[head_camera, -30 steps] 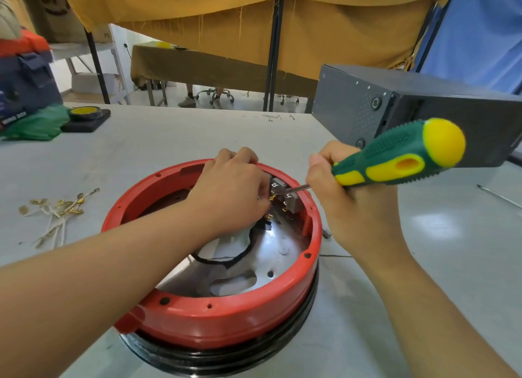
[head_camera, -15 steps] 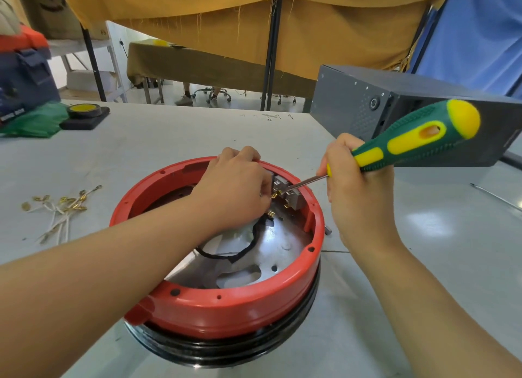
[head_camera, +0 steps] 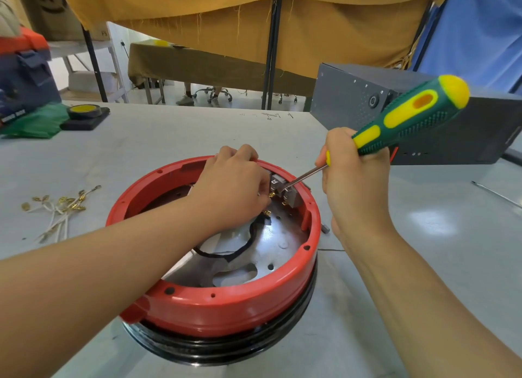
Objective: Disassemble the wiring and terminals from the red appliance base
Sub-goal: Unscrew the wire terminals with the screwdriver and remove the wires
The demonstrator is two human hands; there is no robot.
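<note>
1. Base [head_camera: 226, 307]: one red ring on a black rim, standing on the grey table [head_camera: 169, 140], nearer the viewer than before as the camera has shifted.
2. Right hand [head_camera: 358, 191]: fingers wrapped round the one screwdriver [head_camera: 406, 117]. Since the earlier frame the handle has swung up and to the right, so more bare shaft shows; the tip meets the grey terminal block [head_camera: 285, 189] at the base's far inner wall.
3. Left hand [head_camera: 234, 185]: inside the base as before, fingers curled down beside the block; whether they grip a terminal cannot be told.
4. One black wire [head_camera: 243, 247] loops over the metal plate [head_camera: 271, 250].
5. Loose terminals [head_camera: 65, 205]: one pile of white leads with brass ends, well left of the base; number uncertain.
6. One grey box [head_camera: 353, 100], behind the right hand.
</note>
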